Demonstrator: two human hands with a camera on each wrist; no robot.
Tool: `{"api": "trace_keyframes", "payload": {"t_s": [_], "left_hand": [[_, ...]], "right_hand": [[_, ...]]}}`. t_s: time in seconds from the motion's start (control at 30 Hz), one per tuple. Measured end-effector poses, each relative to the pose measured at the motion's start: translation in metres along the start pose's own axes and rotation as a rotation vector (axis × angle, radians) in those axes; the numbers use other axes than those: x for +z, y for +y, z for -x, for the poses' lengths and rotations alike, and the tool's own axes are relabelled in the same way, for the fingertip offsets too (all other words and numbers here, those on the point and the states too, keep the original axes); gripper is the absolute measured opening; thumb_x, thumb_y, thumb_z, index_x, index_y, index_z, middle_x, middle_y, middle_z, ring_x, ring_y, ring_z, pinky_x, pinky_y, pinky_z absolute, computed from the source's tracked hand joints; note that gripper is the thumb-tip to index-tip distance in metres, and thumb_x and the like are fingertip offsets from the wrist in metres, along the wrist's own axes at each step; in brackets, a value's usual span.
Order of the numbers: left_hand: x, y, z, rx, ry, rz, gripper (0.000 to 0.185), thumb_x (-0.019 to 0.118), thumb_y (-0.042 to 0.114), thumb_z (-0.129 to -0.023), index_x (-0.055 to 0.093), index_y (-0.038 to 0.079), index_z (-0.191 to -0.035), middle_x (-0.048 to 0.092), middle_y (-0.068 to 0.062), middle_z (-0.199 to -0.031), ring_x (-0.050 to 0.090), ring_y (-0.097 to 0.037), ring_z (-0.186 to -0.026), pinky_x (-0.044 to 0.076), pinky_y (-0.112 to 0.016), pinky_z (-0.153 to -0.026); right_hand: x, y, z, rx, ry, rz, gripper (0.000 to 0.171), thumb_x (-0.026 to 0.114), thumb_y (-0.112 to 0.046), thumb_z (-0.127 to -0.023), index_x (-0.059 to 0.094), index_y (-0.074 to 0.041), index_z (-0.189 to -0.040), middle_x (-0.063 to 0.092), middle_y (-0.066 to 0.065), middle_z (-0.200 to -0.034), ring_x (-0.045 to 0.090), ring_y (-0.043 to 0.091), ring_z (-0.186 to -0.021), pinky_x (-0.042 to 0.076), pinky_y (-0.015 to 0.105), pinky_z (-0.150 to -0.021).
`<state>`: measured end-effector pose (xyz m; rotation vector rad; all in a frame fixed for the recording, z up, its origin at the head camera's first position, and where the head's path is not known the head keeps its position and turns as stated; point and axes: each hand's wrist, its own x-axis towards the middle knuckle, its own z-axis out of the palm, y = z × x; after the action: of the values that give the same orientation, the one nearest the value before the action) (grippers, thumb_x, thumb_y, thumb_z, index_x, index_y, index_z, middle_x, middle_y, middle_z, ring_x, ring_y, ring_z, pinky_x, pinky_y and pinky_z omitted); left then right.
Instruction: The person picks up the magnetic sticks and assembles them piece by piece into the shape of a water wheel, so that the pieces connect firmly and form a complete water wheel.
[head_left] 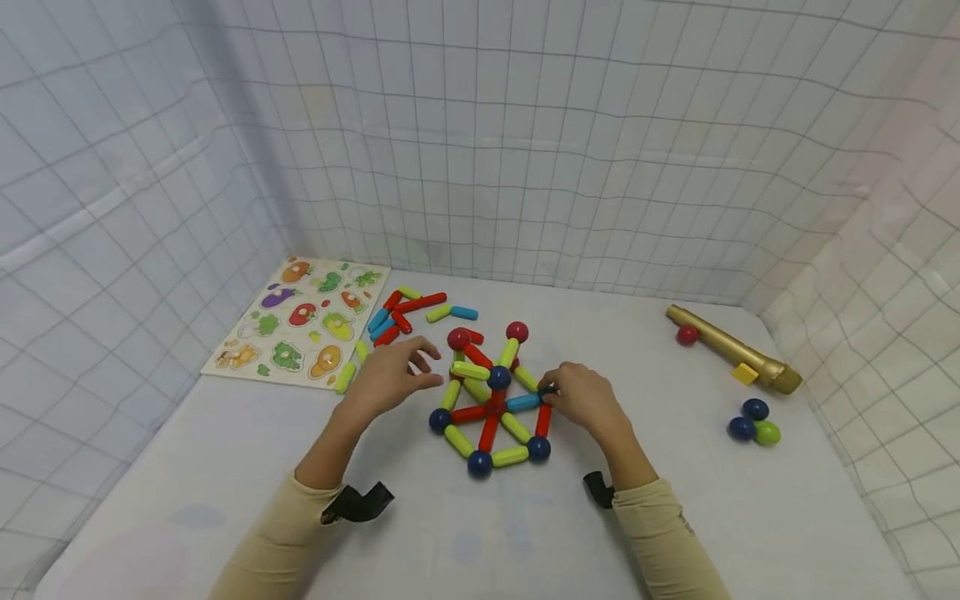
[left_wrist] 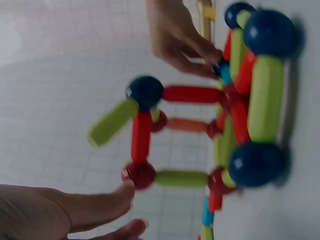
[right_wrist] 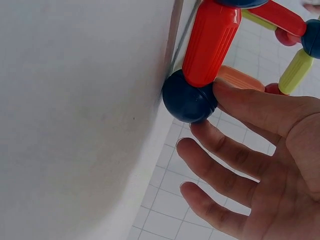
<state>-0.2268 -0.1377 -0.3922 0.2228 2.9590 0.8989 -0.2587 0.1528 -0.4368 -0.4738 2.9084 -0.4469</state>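
Observation:
A structure of magnetic rods and balls stands mid-table, its base a ring of yellow-green, red and blue rods [head_left: 523, 402] joined by navy balls [head_left: 480, 463]. My right hand [head_left: 585, 396] pinches a navy ball [right_wrist: 186, 98] at the ring's right corner between thumb and index finger; the other fingers spread loosely. To the left of the structure is my left hand [head_left: 386, 379], fingers apart and holding nothing. In the left wrist view its fingertip overlaps a raised red ball [left_wrist: 138, 175]. A yellow-green rod [left_wrist: 112, 123] juts out from the upper navy ball [left_wrist: 145, 92].
Loose rods [head_left: 420, 303] lie behind the structure, beside a vegetable puzzle board [head_left: 247, 357] at the back left. On the right are a golden microphone [head_left: 723, 346], a red ball [head_left: 687, 335], a yellow block [head_left: 745, 373] and a cluster of navy and green balls [head_left: 767, 432]. Gridded curtains [head_left: 525, 150] enclose the table.

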Motion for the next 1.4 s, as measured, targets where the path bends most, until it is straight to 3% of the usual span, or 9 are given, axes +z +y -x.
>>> {"api": "trace_keyframes", "payload": {"t_s": [0.13,0.23,0.4,0.57,0.8,1.0,1.13,1.23,1.4], "left_hand": [[-0.011,-0.045,-0.007,-0.161,0.050,-0.208,0.028,0.069,0.018,-0.089,0.064,0.002,-0.111,0.070,-0.018,-0.096,0.064,-0.029,-0.076,0.049,-0.034,-0.057],[-0.016,-0.076,-0.012,-0.274,0.023,-0.297,0.034,0.070,0.016,-0.086,0.061,-0.004,-0.112,0.067,-0.022,-0.093,0.064,-0.035,-0.078,0.048,-0.040,-0.057],[-0.014,-0.095,-0.016,-0.322,-0.083,-0.332,0.036,0.067,0.012,-0.085,0.061,-0.008,-0.115,0.065,-0.021,-0.092,0.058,-0.030,-0.076,0.048,-0.040,-0.059],[-0.011,-0.085,-0.014,-0.235,-0.117,-0.291,0.037,0.066,0.010,-0.084,0.062,-0.007,-0.117,0.066,-0.019,-0.095,0.056,-0.026,-0.076,0.047,-0.035,-0.061],[0.001,-0.033,-0.004,-0.027,-0.211,-0.007,0.025,0.078,0.018,-0.081,0.063,0.010,-0.100,0.071,-0.007,-0.095,0.063,-0.017,-0.082,0.053,-0.031,-0.071],[0.017,0.001,0.002,0.022,-0.238,-0.041,0.024,0.080,0.018,-0.079,0.064,0.016,-0.097,0.070,-0.002,-0.095,0.062,-0.014,-0.082,0.053,-0.030,-0.072],[0.025,0.000,0.001,-0.008,-0.242,-0.054,0.027,0.079,0.020,-0.080,0.064,0.016,-0.102,0.069,-0.003,-0.096,0.060,-0.015,-0.083,0.052,-0.030,-0.072],[0.026,-0.011,0.002,-0.026,-0.257,-0.022,0.032,0.079,0.020,-0.080,0.064,0.015,-0.108,0.069,-0.004,-0.099,0.059,-0.016,-0.086,0.052,-0.031,-0.073],[0.026,-0.032,0.003,-0.046,-0.293,0.036,0.036,0.080,0.020,-0.080,0.065,0.011,-0.112,0.069,-0.006,-0.101,0.056,-0.018,-0.086,0.052,-0.030,-0.070]], "right_hand": [[-0.001,0.001,0.000,-0.001,0.013,0.014,0.020,0.074,-0.018,-0.086,0.075,-0.013,-0.106,0.071,0.006,-0.099,0.063,0.019,-0.085,0.055,0.034,-0.073],[0.000,0.001,0.001,-0.001,0.016,0.020,0.021,0.074,-0.017,-0.086,0.075,-0.013,-0.106,0.071,0.006,-0.099,0.063,0.019,-0.085,0.055,0.035,-0.073],[0.002,0.003,0.002,0.010,0.016,0.019,0.020,0.074,-0.016,-0.085,0.075,-0.014,-0.105,0.071,0.006,-0.100,0.063,0.019,-0.085,0.056,0.036,-0.073],[0.004,0.004,0.003,0.023,0.018,0.006,0.019,0.074,-0.016,-0.085,0.075,-0.014,-0.105,0.071,0.006,-0.101,0.063,0.019,-0.086,0.056,0.036,-0.075],[0.005,0.004,0.005,0.029,0.021,0.006,0.019,0.074,-0.016,-0.085,0.075,-0.014,-0.104,0.071,0.006,-0.100,0.063,0.019,-0.086,0.056,0.037,-0.076],[0.005,0.005,0.006,0.010,0.040,0.017,0.019,0.074,-0.017,-0.085,0.075,-0.014,-0.104,0.071,0.006,-0.100,0.063,0.019,-0.085,0.056,0.036,-0.075],[-0.001,0.006,0.008,-0.008,0.031,0.015,0.025,0.074,-0.019,-0.086,0.074,-0.016,-0.111,0.071,0.006,-0.105,0.064,0.020,-0.090,0.056,0.035,-0.074],[-0.016,0.017,0.013,0.025,0.035,0.000,0.032,0.071,-0.021,-0.089,0.070,-0.017,-0.120,0.070,0.009,-0.112,0.065,0.025,-0.097,0.055,0.038,-0.075],[-0.056,0.073,0.035,0.232,0.160,0.011,0.034,0.066,-0.024,-0.092,0.065,-0.015,-0.124,0.061,0.020,-0.125,0.062,0.038,-0.102,0.052,0.050,-0.074]]}}
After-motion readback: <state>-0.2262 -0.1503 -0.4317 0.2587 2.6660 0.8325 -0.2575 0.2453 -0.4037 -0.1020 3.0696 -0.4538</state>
